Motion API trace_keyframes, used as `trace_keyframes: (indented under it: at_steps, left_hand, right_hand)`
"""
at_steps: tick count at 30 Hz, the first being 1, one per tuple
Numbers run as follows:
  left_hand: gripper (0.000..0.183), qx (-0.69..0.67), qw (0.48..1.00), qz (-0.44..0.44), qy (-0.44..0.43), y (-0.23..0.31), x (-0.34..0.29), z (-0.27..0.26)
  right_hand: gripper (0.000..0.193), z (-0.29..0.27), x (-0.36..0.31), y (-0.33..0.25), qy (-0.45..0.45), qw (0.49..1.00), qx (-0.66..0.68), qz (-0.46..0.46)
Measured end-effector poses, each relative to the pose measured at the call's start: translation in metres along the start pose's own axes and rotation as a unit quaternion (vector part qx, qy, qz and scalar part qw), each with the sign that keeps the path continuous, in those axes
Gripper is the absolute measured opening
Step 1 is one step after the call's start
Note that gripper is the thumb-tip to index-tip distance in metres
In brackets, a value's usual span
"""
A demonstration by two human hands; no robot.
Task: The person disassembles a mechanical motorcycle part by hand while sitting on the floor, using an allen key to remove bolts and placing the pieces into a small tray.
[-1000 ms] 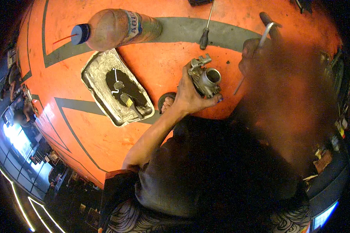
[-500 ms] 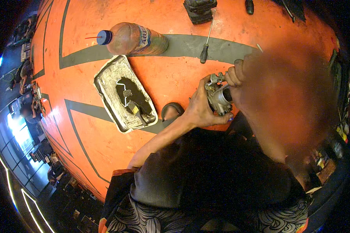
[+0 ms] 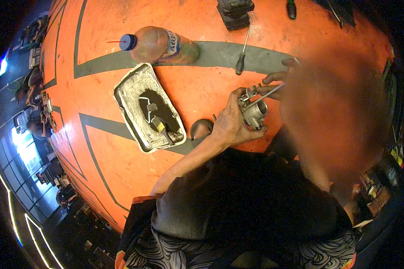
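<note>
My left hand (image 3: 231, 119) is wrapped around a small metal carburetor (image 3: 255, 112), its round bore turned to the right. From my right hand (image 3: 276, 80) the thin metal shaft of a screwdriver (image 3: 268, 93) slants down-left, its end at the carburetor's upper side. A blurred patch hides most of the right hand and the screwdriver's handle; only some bent fingers show. To the left, a shallow metal tray (image 3: 128, 114) holds dark liquid, a brush (image 3: 160, 127) with a dark handle and a bent white wire piece (image 3: 148, 107).
A large plastic bottle (image 3: 159, 44) with a blue cap and red straw lies beyond the tray. Another screwdriver (image 3: 241, 62) rests on the orange floor near a black block (image 3: 234, 13). A foot in a dark sandal (image 3: 201, 130) is beside my left wrist. Other people are at the far left.
My right fingers have moved off the carburetor, and the screwdriver shaft now shows against it. My left hand keeps its hold. The whole view has shifted slightly.
</note>
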State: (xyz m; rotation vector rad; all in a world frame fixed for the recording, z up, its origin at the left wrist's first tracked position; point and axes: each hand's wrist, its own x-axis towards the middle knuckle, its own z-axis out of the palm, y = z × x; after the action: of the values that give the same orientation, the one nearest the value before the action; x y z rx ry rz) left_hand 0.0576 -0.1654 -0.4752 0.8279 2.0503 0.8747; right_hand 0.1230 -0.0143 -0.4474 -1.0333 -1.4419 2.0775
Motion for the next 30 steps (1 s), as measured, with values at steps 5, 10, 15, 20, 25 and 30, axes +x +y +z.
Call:
trace_keyframes:
  at_steps: [5,10,15,20,25,30]
  left_hand:
    - [0.106,0.022,0.999,-0.025,-0.011,-0.012,-0.003,-0.004]
    - [0.106,0.033,0.997,-0.029,-0.064,-0.008,0.000,-0.008]
    - [0.100,0.026,0.996,-0.013,-0.088,-0.019,0.001,-0.012]
    - [0.083,-0.194,0.972,0.111,-0.073,-0.055,-0.025,-0.009]
    - [0.082,-0.204,0.970,0.098,-0.084,-0.021,0.000,0.010]
    - [0.083,-0.225,0.972,0.047,-0.046,-0.029,0.000,0.010]
  right_hand:
    - [0.025,-0.021,0.003,0.008,0.023,0.952,-0.288,-0.102]
    - [0.023,-0.045,0.006,-0.026,-0.058,0.876,-0.461,-0.129]
    - [0.019,-0.048,0.012,-0.018,-0.121,0.857,-0.476,-0.157]
    - [0.016,-0.034,0.030,0.002,-0.205,0.784,-0.409,-0.420]
    - [0.026,-0.025,0.009,0.001,0.001,0.967,-0.233,-0.106]
    - [0.029,-0.005,0.017,0.042,0.018,0.998,0.017,-0.062]
